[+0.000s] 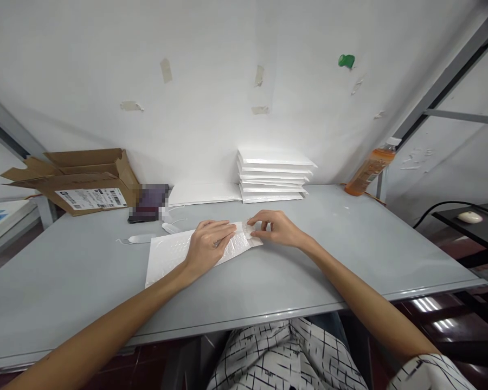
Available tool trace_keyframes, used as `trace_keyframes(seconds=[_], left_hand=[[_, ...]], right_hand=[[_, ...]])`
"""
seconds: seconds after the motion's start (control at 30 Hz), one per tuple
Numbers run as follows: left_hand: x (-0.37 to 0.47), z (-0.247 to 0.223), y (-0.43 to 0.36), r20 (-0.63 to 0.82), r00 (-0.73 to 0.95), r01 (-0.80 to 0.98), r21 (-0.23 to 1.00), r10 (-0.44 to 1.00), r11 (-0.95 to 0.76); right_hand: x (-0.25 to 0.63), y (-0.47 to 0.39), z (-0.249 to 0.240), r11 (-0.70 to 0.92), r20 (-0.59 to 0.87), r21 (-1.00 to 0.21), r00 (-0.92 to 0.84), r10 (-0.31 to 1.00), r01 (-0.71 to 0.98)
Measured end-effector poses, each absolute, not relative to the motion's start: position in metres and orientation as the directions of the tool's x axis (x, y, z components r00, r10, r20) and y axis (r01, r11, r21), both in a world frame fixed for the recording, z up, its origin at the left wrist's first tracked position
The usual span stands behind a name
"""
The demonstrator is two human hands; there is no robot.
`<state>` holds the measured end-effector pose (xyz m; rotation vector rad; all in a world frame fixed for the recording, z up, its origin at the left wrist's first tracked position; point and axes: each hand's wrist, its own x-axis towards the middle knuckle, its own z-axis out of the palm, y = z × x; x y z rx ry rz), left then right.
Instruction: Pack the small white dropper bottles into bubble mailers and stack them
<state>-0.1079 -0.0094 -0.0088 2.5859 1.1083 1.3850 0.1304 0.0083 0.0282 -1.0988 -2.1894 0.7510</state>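
Observation:
A white padded bubble mailer (168, 254) lies on the grey table (288, 281), its narrow end pointing right. My left hand (209, 241) rests on top of the mailer, palm down, with its fingers stretched out side by side toward the right end. My right hand (274, 228) is at that right end, thumb and fingertips curled round the translucent edge of the flap and pinching it. The fingertips of both hands are a short distance apart. Part of the mailer is hidden under my left hand and forearm.
Behind the hands stand a stack of white mailers (274, 173) and a flatter white pile (205, 193). An open cardboard box (93, 184) and a blurred dark item (149, 203) are left, near small white tags (142, 239). An orange bottle (370, 170) leans back right.

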Motion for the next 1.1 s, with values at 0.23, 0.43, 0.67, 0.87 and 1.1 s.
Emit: trace_keyframes(seconds=[0.23, 0.43, 0.67, 0.87, 1.1], left_hand=[[-0.107, -0.008, -0.01, 0.757, 0.36, 0.573, 0.282, 0.545, -0.769], [-0.108, -0.009, -0.01, 0.743, 0.378, 0.581, 0.274, 0.552, -0.766], [-0.108, -0.008, -0.01, 0.745, 0.372, 0.578, 0.282, 0.554, -0.766], [-0.108, -0.008, -0.01, 0.761, 0.38, 0.574, 0.253, 0.526, -0.779], [-0.108, -0.005, -0.012, 0.744, 0.389, 0.569, 0.27, 0.543, -0.777]], right_hand=[[0.134, 0.01, 0.029, 0.503, 0.173, -0.672, -0.546, 0.82, 0.543], [0.12, 0.004, 0.023, 0.572, 0.203, -0.639, -0.605, 0.77, 0.514], [0.133, 0.012, 0.027, 0.528, 0.219, -0.647, -0.529, 0.82, 0.551], [0.136, 0.014, 0.025, 0.488, 0.202, -0.707, -0.515, 0.833, 0.512], [0.125, 0.008, 0.021, 0.472, 0.088, -0.81, -0.723, 0.685, 0.349]])
